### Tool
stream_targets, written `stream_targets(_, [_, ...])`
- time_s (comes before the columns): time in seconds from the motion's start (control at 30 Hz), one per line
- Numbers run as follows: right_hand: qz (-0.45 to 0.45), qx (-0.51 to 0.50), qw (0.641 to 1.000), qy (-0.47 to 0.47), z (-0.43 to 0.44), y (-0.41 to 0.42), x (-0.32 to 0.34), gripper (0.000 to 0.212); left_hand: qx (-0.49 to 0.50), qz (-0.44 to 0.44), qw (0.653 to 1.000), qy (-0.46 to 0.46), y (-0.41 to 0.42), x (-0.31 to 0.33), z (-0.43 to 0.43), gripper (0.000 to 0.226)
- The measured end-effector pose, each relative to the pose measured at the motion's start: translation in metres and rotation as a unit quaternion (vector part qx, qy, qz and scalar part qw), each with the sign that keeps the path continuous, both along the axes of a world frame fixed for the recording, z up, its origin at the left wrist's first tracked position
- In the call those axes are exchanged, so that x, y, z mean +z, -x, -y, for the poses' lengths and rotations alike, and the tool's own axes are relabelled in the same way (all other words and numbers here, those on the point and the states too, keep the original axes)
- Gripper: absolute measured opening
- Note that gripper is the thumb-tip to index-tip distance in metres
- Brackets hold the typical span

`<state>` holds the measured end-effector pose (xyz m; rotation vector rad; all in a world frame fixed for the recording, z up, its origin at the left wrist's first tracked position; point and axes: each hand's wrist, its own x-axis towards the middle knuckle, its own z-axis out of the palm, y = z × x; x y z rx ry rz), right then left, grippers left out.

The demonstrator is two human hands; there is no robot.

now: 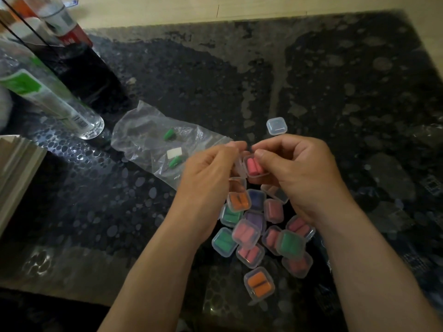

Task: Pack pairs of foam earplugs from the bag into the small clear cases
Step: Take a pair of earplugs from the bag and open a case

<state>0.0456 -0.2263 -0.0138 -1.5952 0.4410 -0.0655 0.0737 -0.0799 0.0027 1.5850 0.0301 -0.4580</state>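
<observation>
Both hands hold one small clear case (254, 167) above the table, with pink earplugs inside it. My left hand (208, 173) pinches the case's lid side, and my right hand (297, 168) grips its base with thumb and fingers. The clear plastic bag (153, 140) lies to the left with two green earplugs (169, 134) and one white earplug (174, 154) in it. A closed empty clear case (276, 125) sits just beyond my hands. Below my hands lies a pile of filled cases (261, 233) with orange, green, pink and purple earplugs.
A clear bottle with a green label (48, 97) stands at the left, with a dark container (81, 68) and a red-and-white can (69, 27) behind it. A stack of boards or books (16, 173) sits at the left edge. The dark patterned tabletop (347, 92) stretches to the right.
</observation>
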Motion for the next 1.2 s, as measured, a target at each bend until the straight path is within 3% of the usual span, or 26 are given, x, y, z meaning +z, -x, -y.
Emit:
stream_targets(0.1, [0.005, 0.012, 1.0, -0.021, -0.001, 0.001, 0.002, 0.011, -0.006, 0.024, 0.999, -0.024, 0.0, -0.004, 0.0, 0.019])
stream_targets(0.23, [-0.012, 0.013, 0.987, -0.157, -0.005, 0.001, 0.012, 0.026, 0.039, 0.055, 0.997, -0.047, -0.001, -0.008, -0.002, 0.013])
stream_targets(0.33, [-0.004, 0.037, 0.982, -0.184, -0.004, 0.003, 0.015, 0.016, 0.06, 0.059, 0.996, -0.034, -0.003, -0.01, -0.005, 0.014])
stream_targets(0.77, [-0.007, 0.065, 0.993, -0.1, 0.001, 0.005, 0.015, 0.014, 0.062, 0.066, 0.995, -0.03, -0.001, -0.005, -0.005, 0.011])
stream_targets(1.0, [-0.064, 0.025, 0.993, 0.1, 0.006, 0.001, 0.003, 0.012, 0.126, 0.135, 0.98, -0.076, -0.008, 0.006, -0.01, 0.01])
stream_targets(1.1, [-0.084, 0.04, 0.98, 0.177, 0.005, 0.001, 0.0, 0.012, 0.118, 0.203, 0.955, -0.179, -0.012, 0.0, -0.019, 0.014])
stream_targets(1.2, [-0.095, 0.066, 0.967, 0.226, 0.004, 0.001, 0.002, 0.008, 0.069, 0.271, 0.893, -0.353, -0.014, -0.008, -0.027, 0.02])
